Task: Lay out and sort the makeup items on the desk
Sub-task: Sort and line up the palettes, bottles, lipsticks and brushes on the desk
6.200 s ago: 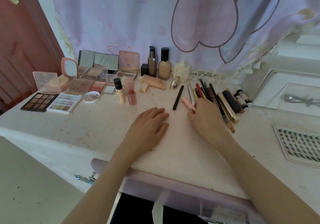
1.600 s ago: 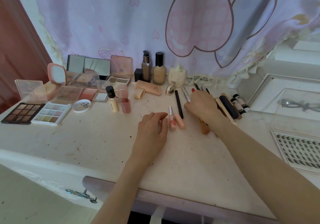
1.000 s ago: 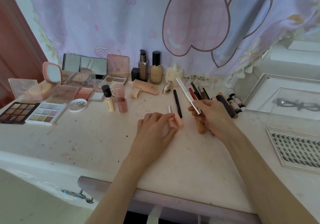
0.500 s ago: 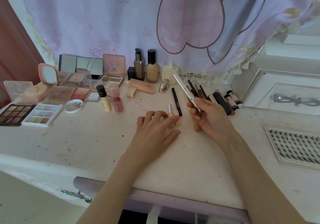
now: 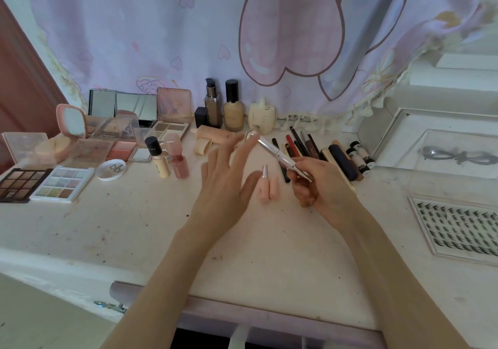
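my left hand [image 5: 223, 178] had lifted off the surface [image 5: 161, 227], fingers spread, reaching for the silver pen [image 5: 280, 157] my right hand [image 5: 320, 184] gripped (above two pink lipsticks [image 5: 268, 187]); a fumbled handover could drop it onto them.

My left hand [image 5: 223, 176] is smeared by motion, so I cannot tell whether its fingertips touch the silver pen [image 5: 280, 157]; my right hand [image 5: 320, 187] covers the pen's near end; the black pencil [image 5: 283, 172] runs under the pen, its middle hidden; the dark palette [image 5: 18, 187] is cut by the left edge, the lash tray [image 5: 458, 227] by the right; the print on the small tubes [image 5: 361, 160] is too small to read.
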`<state>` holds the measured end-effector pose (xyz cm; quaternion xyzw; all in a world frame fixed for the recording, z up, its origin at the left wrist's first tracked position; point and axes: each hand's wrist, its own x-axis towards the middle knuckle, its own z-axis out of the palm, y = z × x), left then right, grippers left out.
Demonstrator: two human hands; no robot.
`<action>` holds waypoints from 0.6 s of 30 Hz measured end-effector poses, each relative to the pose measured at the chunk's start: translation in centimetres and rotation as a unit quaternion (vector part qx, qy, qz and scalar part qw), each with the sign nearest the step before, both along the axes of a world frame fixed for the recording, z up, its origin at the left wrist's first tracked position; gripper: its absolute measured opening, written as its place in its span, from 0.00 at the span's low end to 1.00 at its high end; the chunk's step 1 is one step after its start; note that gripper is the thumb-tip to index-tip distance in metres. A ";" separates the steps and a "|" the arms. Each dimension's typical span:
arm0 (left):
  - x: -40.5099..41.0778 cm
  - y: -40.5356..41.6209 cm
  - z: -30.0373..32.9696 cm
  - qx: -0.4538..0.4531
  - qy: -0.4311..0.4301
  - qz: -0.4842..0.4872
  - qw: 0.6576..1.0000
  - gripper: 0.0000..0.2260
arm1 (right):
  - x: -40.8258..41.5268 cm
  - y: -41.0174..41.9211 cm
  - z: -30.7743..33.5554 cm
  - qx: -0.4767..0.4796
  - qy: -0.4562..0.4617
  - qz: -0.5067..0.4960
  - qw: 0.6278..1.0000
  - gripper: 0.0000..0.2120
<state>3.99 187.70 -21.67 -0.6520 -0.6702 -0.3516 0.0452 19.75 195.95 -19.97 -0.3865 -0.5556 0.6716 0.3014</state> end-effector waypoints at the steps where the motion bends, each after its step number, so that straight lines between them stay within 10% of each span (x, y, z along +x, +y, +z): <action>1: -0.3 0.3 0.7 0.007 -0.008 -0.018 1.000 0.23 | -0.1 0.0 0.0 -0.010 0.003 0.009 1.000 0.12; 6: -0.9 0.1 2.8 -0.016 -0.077 -0.106 0.991 0.07 | 0.7 -0.4 0.5 0.013 -0.011 0.103 0.995 0.14; 18: -1.5 -0.8 3.2 -0.151 -0.083 -0.070 0.983 0.09 | 0.8 -1.0 0.7 0.257 -0.088 0.132 0.953 0.05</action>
